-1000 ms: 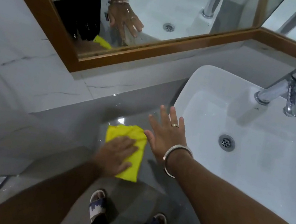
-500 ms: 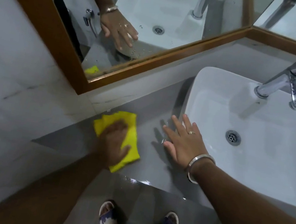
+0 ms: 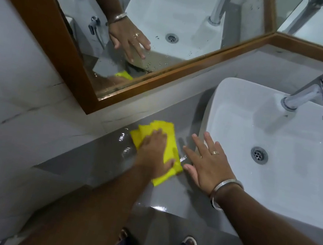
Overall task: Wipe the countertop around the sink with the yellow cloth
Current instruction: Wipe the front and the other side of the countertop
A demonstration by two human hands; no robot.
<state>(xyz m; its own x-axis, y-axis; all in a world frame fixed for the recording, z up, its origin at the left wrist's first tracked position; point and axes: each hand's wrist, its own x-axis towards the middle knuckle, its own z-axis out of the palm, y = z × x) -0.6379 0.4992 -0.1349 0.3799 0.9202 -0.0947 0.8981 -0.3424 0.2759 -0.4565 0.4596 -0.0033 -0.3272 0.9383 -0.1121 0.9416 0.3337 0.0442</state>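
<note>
Grey countertop (image 3: pixel 96 154) left of the sink (image 3: pixel 280 141): left hand (image 3: pixel 154 153) flat on the yellow cloth (image 3: pixel 166 142), right hand (image 3: pixel 206 165) spread beside the sink, empty. Wet streaks suggest wiping remains unfinished.

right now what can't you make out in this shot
Head view only:
- Middle of the folded yellow cloth: covered by the left hand pressing on it.
- Grey countertop under the cloth and under the flat right hand: hidden, so wiped or not is unknown.
- White rectangular sink: cut off by the right edge.
- Chrome tap spout tip: blurred.
</note>
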